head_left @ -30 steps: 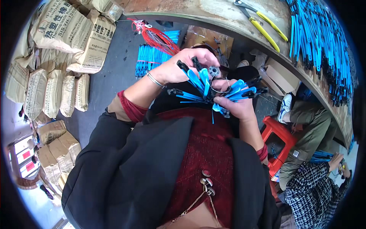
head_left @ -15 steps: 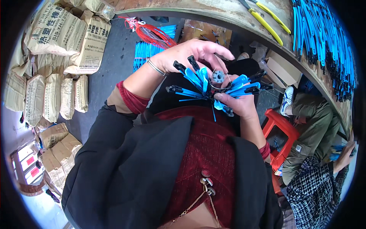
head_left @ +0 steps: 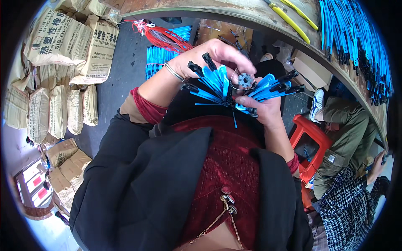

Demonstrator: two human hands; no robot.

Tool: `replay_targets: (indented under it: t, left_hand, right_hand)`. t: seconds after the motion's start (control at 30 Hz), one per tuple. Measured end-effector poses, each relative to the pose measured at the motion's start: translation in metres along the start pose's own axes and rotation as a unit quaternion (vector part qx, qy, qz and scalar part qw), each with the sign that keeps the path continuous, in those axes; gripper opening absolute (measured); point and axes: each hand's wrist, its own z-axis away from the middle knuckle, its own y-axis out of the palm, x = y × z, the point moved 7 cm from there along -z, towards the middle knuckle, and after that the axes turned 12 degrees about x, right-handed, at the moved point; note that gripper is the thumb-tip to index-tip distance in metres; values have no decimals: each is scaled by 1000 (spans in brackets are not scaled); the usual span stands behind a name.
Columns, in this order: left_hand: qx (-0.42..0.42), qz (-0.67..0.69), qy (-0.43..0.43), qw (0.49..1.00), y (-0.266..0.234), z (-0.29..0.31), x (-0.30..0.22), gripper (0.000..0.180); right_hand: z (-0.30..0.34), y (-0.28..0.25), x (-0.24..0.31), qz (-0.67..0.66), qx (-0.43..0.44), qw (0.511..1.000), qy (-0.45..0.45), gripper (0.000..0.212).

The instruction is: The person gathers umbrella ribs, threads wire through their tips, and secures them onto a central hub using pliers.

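In front of my waist, a fan of blue strips with black ends (head_left: 215, 81) spreads out to both sides of a grey toothed hub (head_left: 245, 80). My right hand (head_left: 269, 112) grips this bundle from the right, its thumb pressed across the inner ends of the strips just below the hub. A thin wire loops round the hub. My left hand (head_left: 224, 52) reaches over the top with bent fingers, the fingertips closed at the wire beside the hub. The strips and the hub partly hide those fingertips.
A worn wooden bench (head_left: 234, 12) curves along the far side, bearing yellow-handled pliers (head_left: 289, 23) and a pile of blue strips (head_left: 351, 46). Red cords (head_left: 167, 37) lie far left over more strips. Paper sacks (head_left: 63, 42) line the left. A co-worker sits right, near a red stool (head_left: 303, 125).
My left fingers, stretched out to the right before, have curled down beside the hub. The hub has turned to show more of its toothed face. My right hand keeps its grip.
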Motion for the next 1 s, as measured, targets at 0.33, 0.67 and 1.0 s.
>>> replay_targets:
  t: [0.33,0.67,1.0]
  left_hand:
    - [52,-80,51,994,0,-2,-7,29]
    - [42,31,15,999,-5,3,6,42]
    - [-52,2,20,998,2,3,-1,38]
  right_hand:
    - [0,1,-1,25,5,999,23,37]
    - [0,-3,4,27,-45,998,-44,37]
    - [0,-9,10,84,-107,990,-34,33]
